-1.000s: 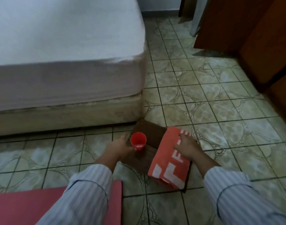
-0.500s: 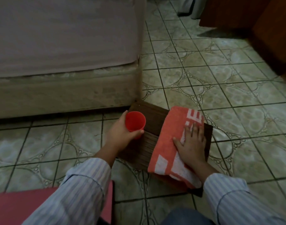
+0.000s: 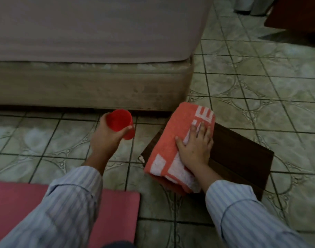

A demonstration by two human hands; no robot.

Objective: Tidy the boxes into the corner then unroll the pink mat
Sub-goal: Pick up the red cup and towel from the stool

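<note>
Gripping a red cup, left hand; right hand flat, fingers spread, on towel.

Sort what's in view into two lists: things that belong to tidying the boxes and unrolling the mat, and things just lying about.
Belongs to the job:
- brown box, under the right hand
- pink mat, on the floor
- left hand

Just lying about:
- red cup, in the left hand's grip
- orange towel, folded on the box
- bed

Left hand curled in a grip, right hand flat, fingers spread.
</note>
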